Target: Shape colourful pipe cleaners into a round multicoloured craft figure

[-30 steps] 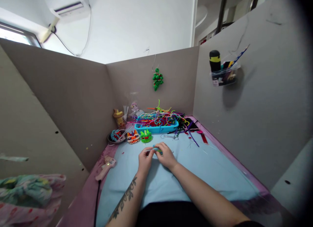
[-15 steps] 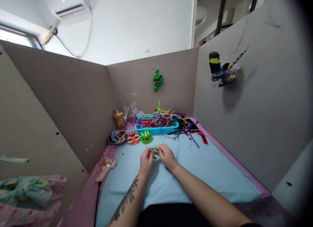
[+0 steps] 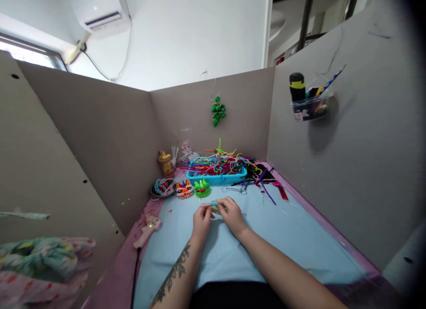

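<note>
Between my two hands is a small blue and yellow-green pipe-cleaner piece [image 3: 214,203], held just above the light blue cloth [image 3: 273,238]. My left hand [image 3: 202,218] pinches its left side with fingers closed. On the other side my right hand [image 3: 232,214] grips it, fingers curled over the top, hiding much of its shape. Just beyond the hands sit a green pipe-cleaner animal head [image 3: 202,188] and an orange and white one [image 3: 184,189]. A pair of scissors [image 3: 237,190] lies flat to their right.
A blue tray [image 3: 216,180] heaped with colourful pipe cleaners [image 3: 221,165] stands at the back. At left are a dark bowl [image 3: 163,189] and a pink glue gun [image 3: 148,231] with a black cord. Grey partitions [image 3: 109,136] enclose the table; a tool holder [image 3: 309,109] hangs right.
The whole view has shifted slightly, so everything appears a little further right and lower. My fingers have adjusted on the piece, with the left ones straighter along its edge.
</note>
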A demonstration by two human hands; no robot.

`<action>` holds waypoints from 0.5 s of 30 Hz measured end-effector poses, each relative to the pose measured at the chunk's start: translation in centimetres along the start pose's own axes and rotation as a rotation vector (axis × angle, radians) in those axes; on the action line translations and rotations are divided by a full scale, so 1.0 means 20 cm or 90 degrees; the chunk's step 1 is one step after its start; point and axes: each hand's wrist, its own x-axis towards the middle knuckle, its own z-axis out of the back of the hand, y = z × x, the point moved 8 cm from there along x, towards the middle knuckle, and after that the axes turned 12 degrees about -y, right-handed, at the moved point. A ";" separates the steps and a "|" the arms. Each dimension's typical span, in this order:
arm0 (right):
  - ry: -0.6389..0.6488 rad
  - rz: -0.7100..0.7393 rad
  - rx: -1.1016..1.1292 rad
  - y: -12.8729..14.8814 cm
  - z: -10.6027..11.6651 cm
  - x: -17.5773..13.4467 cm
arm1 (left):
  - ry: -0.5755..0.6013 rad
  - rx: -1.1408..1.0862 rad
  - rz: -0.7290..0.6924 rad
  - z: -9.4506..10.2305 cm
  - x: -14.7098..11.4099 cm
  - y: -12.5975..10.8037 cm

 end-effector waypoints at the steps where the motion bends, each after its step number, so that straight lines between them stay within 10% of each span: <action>1: -0.003 0.003 0.003 0.00 0.00 0.00 | 0.003 -0.010 0.010 0.00 0.00 0.01; 15: -0.001 0.037 -0.029 0.02 0.00 -0.01 | -0.022 -0.031 0.063 0.01 0.01 0.01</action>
